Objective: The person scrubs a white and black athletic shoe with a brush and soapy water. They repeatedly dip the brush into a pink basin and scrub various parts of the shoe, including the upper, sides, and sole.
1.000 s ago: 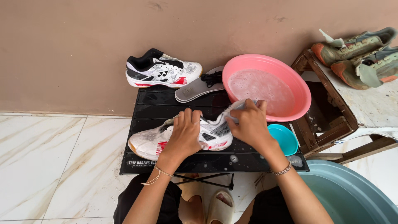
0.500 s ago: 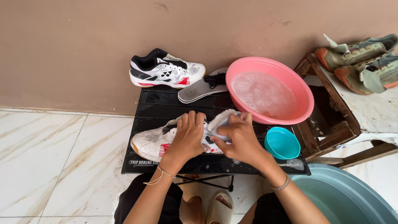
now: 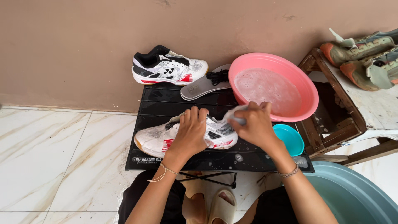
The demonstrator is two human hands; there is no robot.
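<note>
A white sports shoe with red and black marks (image 3: 155, 139) lies on its side on a small black folding table (image 3: 174, 105). My left hand (image 3: 190, 135) presses down on the middle of this shoe and holds it. My right hand (image 3: 255, 124) is closed on a brush or cloth with a pale handle (image 3: 237, 120) at the shoe's heel end; which of the two it is cannot be told. The matching second shoe (image 3: 168, 68) stands upright at the table's far edge against the wall.
A pink basin of soapy water (image 3: 273, 85) sits at the table's right end, with a grey insole (image 3: 203, 86) and black laces (image 3: 216, 76) beside it. A small teal bowl (image 3: 289, 139), a wooden stool (image 3: 331, 120) with worn shoes (image 3: 365, 58), and a large blue-grey tub (image 3: 352, 195) are to the right.
My right hand swung from the heel toward the shoe's middle and back toward the heel with the cleaning tool. My left hand stayed on the shoe.
</note>
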